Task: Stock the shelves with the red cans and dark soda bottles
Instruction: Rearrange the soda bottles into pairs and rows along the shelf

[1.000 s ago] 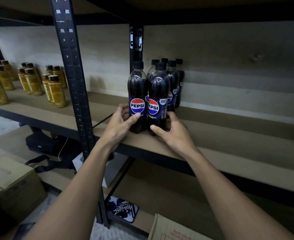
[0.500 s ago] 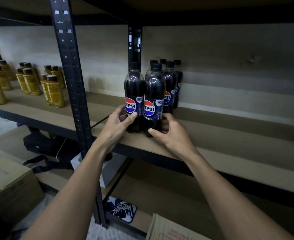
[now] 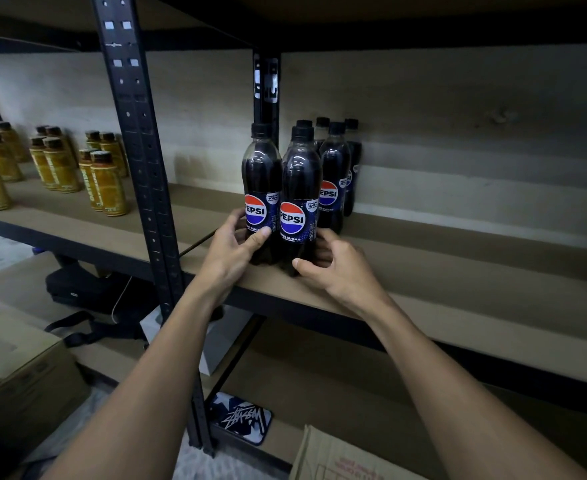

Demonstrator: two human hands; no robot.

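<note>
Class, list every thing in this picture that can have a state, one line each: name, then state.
front-left soda bottle, upright on the shelf, capped.
front-right soda bottle, upright, capped.
rear soda bottles, upright, capped, unheld.
left hand, grips front-left soda bottle.
right hand, grips front-right soda bottle near its base.
yellow bottles, upright, capped, in rows.
</note>
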